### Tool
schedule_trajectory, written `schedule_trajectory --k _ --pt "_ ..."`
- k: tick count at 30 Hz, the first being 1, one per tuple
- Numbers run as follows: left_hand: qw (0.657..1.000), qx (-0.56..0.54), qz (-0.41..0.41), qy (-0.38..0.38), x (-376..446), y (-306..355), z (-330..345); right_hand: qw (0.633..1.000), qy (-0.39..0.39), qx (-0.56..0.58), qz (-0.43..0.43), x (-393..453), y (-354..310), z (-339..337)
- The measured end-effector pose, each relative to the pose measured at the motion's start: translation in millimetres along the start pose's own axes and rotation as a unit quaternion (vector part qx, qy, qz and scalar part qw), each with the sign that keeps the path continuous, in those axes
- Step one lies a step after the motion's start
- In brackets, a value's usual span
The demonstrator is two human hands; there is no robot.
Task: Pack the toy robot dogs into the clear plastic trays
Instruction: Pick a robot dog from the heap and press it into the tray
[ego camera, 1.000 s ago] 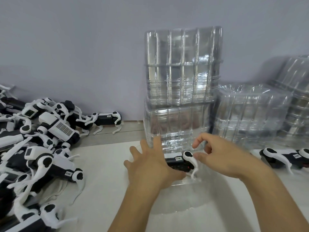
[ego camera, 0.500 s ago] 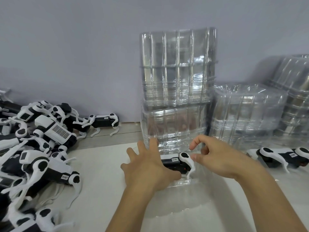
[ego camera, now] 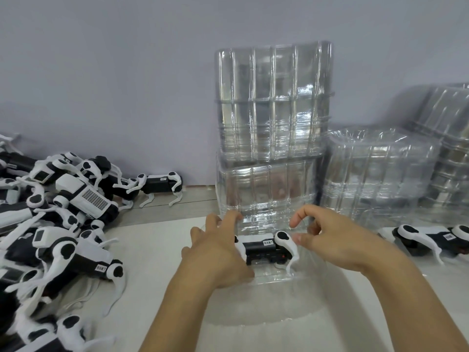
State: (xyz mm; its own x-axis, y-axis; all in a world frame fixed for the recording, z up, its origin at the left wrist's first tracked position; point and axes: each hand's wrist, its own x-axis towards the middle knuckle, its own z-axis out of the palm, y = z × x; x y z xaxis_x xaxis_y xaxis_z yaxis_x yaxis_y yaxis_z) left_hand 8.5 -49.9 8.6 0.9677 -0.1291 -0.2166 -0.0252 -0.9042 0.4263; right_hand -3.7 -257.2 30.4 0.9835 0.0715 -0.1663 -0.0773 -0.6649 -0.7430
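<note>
While both hands hover relaxed, one toy dog lies in the clear tray.

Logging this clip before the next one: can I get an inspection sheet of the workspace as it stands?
Surface: pale table, bare in patches.
Job's things: one dog lying in a clear tray in front; tray stacks behind.
Clutter: dog pile at left; a lone dog at right.
Hands: left hand on the dog's end, fingers spread; right hand by its other end, grip unclear.
Cables: nothing seen.
Surroundings: plain wall.
</note>
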Motion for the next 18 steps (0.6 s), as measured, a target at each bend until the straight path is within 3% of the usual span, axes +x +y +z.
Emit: schedule_trajectory --k 6,10,14,18 --pt "0.999 -0.011 0.017 0.027 1.0 0.3 1.3 1.000 0.000 0.009 -0.005 0.3 1.3 -0.7" --pt "0.993 0.070 0.076 0.060 -2.2 0.8 -3.9 1.000 0.002 0.021 -0.009 1.7 3.9 -0.9" --pt "0.988 0.002 0.139 0.072 -6.0 2.3 -5.8 0.999 0.014 0.024 -0.027 4.1 8.1 -0.9" --pt "0.987 -0.031 0.154 0.032 -8.4 6.3 -4.6 0.998 0.030 -0.005 -0.051 8.0 13.2 1.0"
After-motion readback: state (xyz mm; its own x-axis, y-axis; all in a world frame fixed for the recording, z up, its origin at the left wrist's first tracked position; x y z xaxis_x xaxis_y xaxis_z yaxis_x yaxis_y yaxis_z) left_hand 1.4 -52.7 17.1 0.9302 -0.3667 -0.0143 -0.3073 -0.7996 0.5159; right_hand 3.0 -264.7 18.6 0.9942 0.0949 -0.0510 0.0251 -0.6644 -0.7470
